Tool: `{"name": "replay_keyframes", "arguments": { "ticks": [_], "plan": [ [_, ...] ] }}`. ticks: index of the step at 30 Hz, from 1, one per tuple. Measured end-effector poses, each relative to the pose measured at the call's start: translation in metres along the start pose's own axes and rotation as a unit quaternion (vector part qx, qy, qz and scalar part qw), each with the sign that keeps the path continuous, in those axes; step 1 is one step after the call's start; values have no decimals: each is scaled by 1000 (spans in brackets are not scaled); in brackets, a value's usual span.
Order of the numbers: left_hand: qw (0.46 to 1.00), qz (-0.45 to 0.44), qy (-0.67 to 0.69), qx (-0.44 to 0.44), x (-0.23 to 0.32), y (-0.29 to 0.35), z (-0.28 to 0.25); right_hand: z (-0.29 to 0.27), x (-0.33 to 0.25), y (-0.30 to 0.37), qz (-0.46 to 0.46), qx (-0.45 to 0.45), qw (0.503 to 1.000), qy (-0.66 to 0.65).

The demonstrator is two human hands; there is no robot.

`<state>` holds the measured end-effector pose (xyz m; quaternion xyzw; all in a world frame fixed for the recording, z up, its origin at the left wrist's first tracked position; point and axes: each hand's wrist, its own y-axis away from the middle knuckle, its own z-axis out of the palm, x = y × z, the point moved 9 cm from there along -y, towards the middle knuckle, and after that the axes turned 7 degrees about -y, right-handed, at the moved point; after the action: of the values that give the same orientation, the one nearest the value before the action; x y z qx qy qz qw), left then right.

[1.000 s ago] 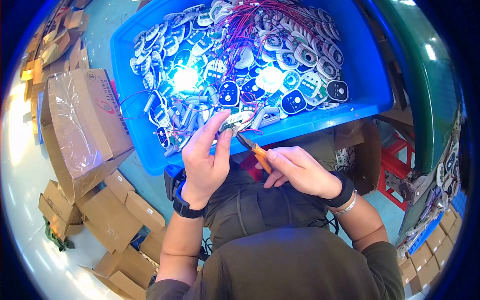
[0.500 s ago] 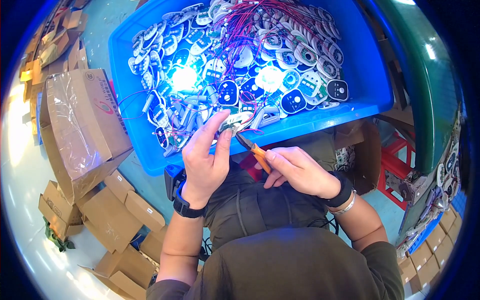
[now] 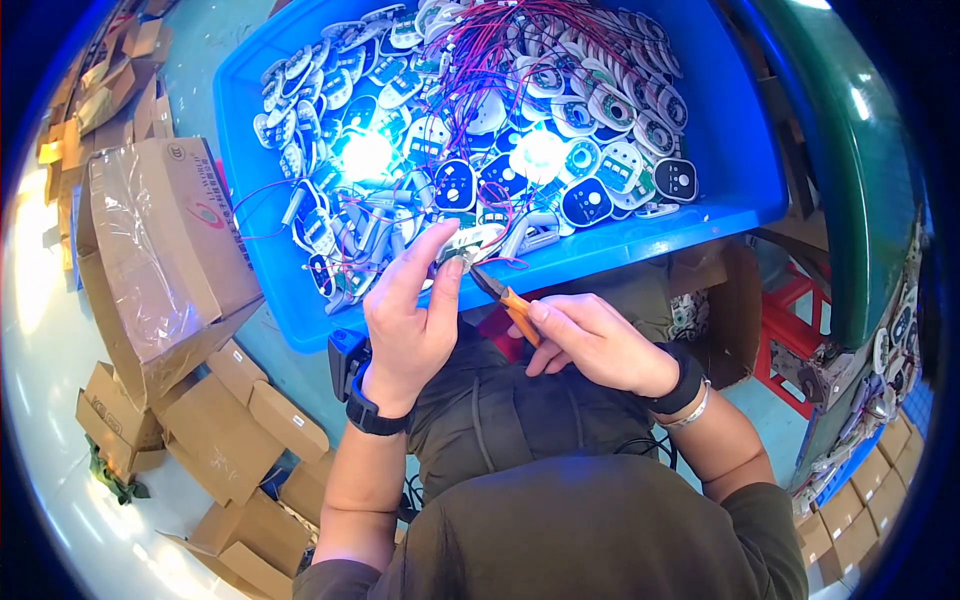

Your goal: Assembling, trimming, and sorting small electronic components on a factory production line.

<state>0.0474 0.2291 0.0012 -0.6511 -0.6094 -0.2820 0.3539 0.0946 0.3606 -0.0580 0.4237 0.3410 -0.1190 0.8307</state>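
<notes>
Your left hand point(image 3: 412, 315) is pinched, thumb and fingers closing on a small white-and-green piece point(image 3: 474, 241), while your right hand point(image 3: 605, 345) is wrapped around the orange grips of a pair of pliers point(image 3: 516, 305). That piece sits at your left fingertips, over the near edge of the blue bin point(image 3: 610, 238), so your left hand is the nearer one; from your right hand it lies ahead and to the left, with the pliers spanning the gap. Their long axis slants from your right fingers forward and leftward, the dark nose pointing at your left thumb tip and ending right at the near side of the piece. As far as your thumb lets it show, the piece runs the other way, from near left to far right, so tool and piece stand roughly crosswise. Whether the nose touches the piece or stops just beside it, you cannot tell from this view, nor whether the jaws are parted or biting on something. Watch that narrow spot: your thumb tip and the metal are close together there, and the pile of round panels point(image 3: 587, 203) crowds in just beyond.
</notes>
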Motion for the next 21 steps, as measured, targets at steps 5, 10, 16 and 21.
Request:
{"name": "replay_keyframes", "arguments": {
  "ticks": [5, 10, 16, 21],
  "plan": [
    [1000, 4, -6, 0, -1, 1, 1, 0, 1, 0, 1, 2, 1000, 10],
    [1000, 10, -6, 15, 1, 0, -3, 0, 0, 1, -14, 1, 1000, 27],
    [997, -43, 45, 48, -16, 2, -9, 2, -16, 17, -40, -7, 993, 106],
    [995, -69, 62, 34, -20, 4, -9, -1, -40, 29, -104, 3, 984, 147]
  ]
}}
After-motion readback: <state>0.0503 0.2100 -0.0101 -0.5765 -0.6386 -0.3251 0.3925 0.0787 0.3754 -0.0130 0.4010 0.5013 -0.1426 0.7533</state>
